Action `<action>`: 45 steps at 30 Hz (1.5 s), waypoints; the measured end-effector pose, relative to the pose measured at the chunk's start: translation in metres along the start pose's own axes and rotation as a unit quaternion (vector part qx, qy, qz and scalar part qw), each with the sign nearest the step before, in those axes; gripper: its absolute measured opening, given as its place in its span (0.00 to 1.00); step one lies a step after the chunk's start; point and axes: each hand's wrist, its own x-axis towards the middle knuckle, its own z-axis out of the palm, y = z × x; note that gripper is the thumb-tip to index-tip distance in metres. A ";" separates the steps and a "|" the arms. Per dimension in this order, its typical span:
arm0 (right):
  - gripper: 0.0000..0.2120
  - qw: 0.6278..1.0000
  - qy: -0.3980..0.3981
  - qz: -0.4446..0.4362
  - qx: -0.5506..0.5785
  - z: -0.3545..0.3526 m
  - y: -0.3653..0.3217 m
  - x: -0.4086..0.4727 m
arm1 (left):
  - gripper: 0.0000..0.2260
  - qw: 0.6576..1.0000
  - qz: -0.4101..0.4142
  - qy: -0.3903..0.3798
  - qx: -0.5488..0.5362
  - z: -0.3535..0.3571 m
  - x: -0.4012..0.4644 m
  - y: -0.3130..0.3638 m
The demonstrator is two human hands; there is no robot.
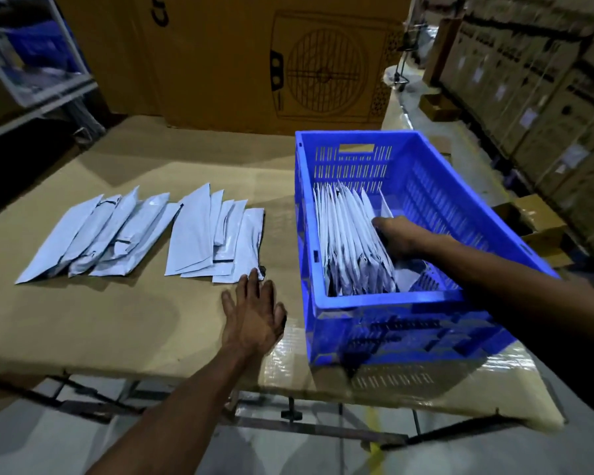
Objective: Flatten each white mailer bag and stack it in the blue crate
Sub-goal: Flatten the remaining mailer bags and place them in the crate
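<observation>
Right hand [400, 240] pressing mailer bags [352, 241] in blue crate [384, 298], left hand [252, 320] flat

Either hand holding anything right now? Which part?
Left hand: nothing, flat on the cardboard-covered table. Right hand rests against upright white plastic mailer bags in the blue crate; grip unclear.

The desk [127, 323] was covered in brown cardboard, with clear tape along its near right edge, and stood on a dark metal frame [323, 430] over a pale grey floor [288, 454]. Behind it leaned a large cardboard box [254, 63] printed with a fan drawing. Stacked cartons [528, 97] lined the right wall; a white shelf [31, 63] stood far left. The light was dim.
</observation>
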 end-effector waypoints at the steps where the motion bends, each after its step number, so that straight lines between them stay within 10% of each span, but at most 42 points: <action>1: 0.15 1.000 0.001 -0.003 0.003 -0.001 -0.003 -0.004 | 0.24 1.000 -0.001 -0.003 -0.003 0.000 0.000 0.000; 10: 0.26 0.997 0.051 0.013 0.048 -0.028 -0.020 -0.025 | 0.25 0.999 -0.005 -0.023 -0.028 -0.003 -0.001 -0.001; 20: 0.22 0.932 0.300 -0.108 0.170 -0.078 -0.118 -0.038 | 0.28 0.999 0.030 0.020 -0.035 -0.013 -0.015 -0.032; 39: 0.12 0.955 0.120 -0.266 -0.057 -0.011 -0.320 0.078 | 0.26 0.997 -0.073 0.016 -0.009 -0.046 -0.036 -0.203; 45: 0.26 0.940 0.109 -0.272 -0.177 0.029 -0.325 0.099 | 0.31 0.997 -0.075 -0.024 -0.008 -0.043 -0.032 -0.202</action>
